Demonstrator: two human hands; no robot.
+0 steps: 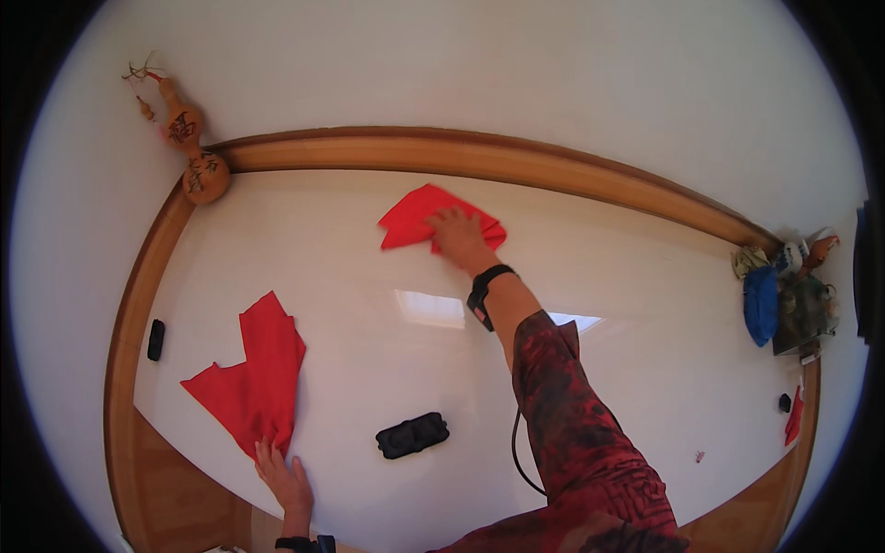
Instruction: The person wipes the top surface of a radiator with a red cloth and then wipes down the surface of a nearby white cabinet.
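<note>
A folded red cloth (pixel 408 220) lies on the white tabletop (pixel 346 332) near its far edge. My right hand (pixel 456 231) rests palm down on its right part, fingers spread and slightly blurred. At the left, a second red cloth (pixel 266 387) is spread in an irregular, angular shape, with creases gathering towards its near end. The fingertips of my left hand (pixel 285 477) touch that end, the thumb apart from the fingers. Between the left cloth and my right sleeve sits a black two-lobed object (pixel 413 435); its exact kind is unclear.
A wooden rim (pixel 415 148) borders the table along the wall. Gourds (pixel 206 176) bearing writing stand in the far left corner. At right are a blue cloth-like item (pixel 760 304), a glass tank (pixel 802 318) and a red piece (pixel 794 415). A small black object (pixel 156 340) lies far left.
</note>
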